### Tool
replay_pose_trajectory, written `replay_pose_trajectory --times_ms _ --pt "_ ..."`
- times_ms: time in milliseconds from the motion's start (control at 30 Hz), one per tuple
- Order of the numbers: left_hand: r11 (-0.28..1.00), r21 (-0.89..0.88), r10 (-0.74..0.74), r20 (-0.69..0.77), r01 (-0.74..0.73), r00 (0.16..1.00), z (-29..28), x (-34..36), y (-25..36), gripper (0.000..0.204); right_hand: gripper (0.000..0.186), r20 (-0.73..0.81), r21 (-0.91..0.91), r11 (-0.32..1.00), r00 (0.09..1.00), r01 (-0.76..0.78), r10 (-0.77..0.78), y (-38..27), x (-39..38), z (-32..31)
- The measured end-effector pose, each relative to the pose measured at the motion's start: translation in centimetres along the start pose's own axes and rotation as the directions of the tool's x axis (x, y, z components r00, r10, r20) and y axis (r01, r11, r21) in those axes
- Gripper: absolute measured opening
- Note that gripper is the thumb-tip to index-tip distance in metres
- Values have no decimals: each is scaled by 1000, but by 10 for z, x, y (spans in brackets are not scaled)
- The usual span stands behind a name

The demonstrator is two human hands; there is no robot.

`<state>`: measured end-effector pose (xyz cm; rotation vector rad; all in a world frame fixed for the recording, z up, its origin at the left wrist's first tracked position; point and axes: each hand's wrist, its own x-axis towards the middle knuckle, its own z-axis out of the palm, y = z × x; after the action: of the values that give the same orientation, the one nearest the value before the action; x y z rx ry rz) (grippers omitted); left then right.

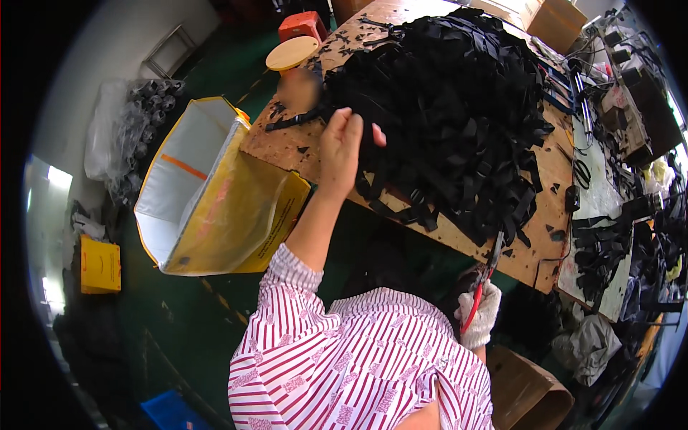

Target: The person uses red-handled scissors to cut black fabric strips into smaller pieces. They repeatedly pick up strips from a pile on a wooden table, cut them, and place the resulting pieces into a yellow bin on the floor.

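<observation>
A large heap of black webbing straps (451, 93) covers much of the wooden table (448, 240), some with black buckles and loose ends hanging over the near edge. My left hand (340, 152) is bare and reaches to the heap's near left side. Its fingers are closed, with black strap between them and the thumb; the part inside the hand is hidden. My right hand (481, 315), in a white knit glove, is low beside my body. It grips red-handled scissors (470, 309), whose blades point up toward the hanging straps at the table edge.
An open yellow bag with a silvery lining (204, 233) stands left of the table. Beyond are a round wooden stool top (292, 53) and a red stool (302, 26). Black offcuts lie on the table. A cardboard box (527, 387) is at lower right, and cluttered shelving (638, 107) at far right.
</observation>
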<state>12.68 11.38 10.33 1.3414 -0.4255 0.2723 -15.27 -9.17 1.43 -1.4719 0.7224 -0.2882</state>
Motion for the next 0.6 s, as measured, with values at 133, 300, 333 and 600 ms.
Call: replay_pose_trajectory --times_ms 133,300,333,600 --pt "943 -56 -307 230 327 924 28 -58 6 17 50 155 15 998 986 -57 54 -15 4 6" --pt "798 -134 -542 266 588 797 44 -102 -25 14 70 336 -10 989 932 146 -134 2 17 5" --pt "784 -137 -554 283 605 783 48 -106 -27 14 72 318 -110 982 941 156 -114 1 17 6" --pt "777 -132 -550 334 615 766 59 -120 -31 16 74 319 -478 815 929 329 -188 -35 18 18"
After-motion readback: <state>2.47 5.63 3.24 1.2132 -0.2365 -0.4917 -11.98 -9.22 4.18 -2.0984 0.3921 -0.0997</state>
